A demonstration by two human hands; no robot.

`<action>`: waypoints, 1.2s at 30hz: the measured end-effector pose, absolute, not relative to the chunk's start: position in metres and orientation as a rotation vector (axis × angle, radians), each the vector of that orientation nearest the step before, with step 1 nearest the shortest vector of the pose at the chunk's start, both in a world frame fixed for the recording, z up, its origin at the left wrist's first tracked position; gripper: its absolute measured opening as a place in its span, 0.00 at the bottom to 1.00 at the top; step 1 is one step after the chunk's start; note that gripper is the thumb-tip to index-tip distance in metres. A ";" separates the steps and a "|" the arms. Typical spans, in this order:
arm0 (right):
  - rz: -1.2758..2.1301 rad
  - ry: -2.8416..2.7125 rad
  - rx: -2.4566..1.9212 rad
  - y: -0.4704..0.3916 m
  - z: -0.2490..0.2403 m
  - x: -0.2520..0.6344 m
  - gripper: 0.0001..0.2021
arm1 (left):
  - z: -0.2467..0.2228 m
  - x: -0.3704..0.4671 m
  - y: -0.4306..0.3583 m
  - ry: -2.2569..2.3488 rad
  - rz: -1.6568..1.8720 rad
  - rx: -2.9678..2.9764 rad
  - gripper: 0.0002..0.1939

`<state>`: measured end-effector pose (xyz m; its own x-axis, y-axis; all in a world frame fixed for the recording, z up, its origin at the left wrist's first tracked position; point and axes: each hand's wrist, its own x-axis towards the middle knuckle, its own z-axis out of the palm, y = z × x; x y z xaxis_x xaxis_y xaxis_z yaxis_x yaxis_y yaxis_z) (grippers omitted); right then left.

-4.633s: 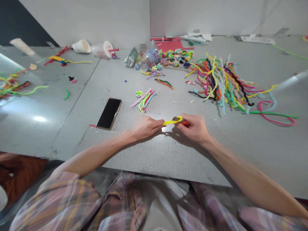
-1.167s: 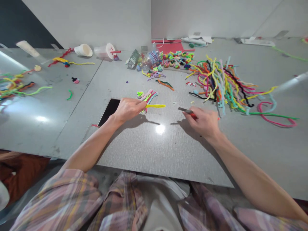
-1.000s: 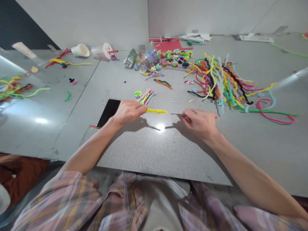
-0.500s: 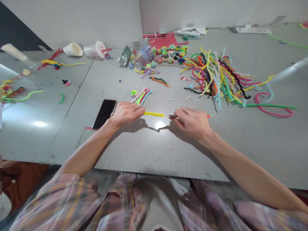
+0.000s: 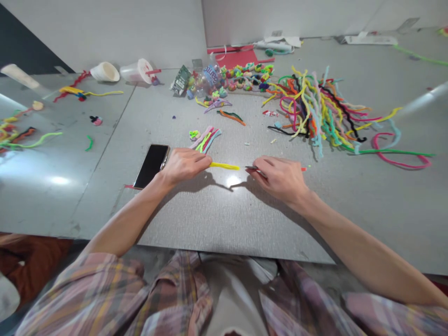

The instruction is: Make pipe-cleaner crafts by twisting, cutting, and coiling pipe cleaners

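Note:
My left hand [image 5: 185, 163] is closed on a yellow pipe cleaner [image 5: 225, 165], whose fuzzy end points right out of the fingers. Facing it across a small gap, my right hand [image 5: 278, 177] pinches a thin tool with a dark pointed tip [image 5: 250, 168]. A short red-orange end shows past the far side of that hand; the fingers hide the tool's middle. Just beyond my left hand lie cut pipe cleaner pieces [image 5: 210, 139] in pink, green and light blue. A black-screened phone [image 5: 151, 166] rests on the table beside my left wrist.
A big tangle of coloured pipe cleaners [image 5: 315, 112] spreads at the back right. Farther back are a plastic bottle [image 5: 211, 77], a colourful heap of small pieces [image 5: 247, 78], a green packet [image 5: 181, 80] and two cups [image 5: 105, 72]. The grey table's front edge [image 5: 224, 252] runs before me.

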<state>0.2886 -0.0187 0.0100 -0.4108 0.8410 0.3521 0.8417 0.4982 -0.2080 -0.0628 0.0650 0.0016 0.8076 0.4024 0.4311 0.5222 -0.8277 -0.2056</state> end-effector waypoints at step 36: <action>-0.094 -2.226 -0.888 -0.025 0.002 0.273 0.17 | 0.005 -0.036 0.054 -0.471 -0.667 -2.718 0.18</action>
<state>0.2735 -0.0247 0.0021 -0.4982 0.5697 0.6537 0.6230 0.7595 -0.1872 -0.0357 0.0537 0.0046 0.8384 0.2402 0.4894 0.3806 -0.9005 -0.2101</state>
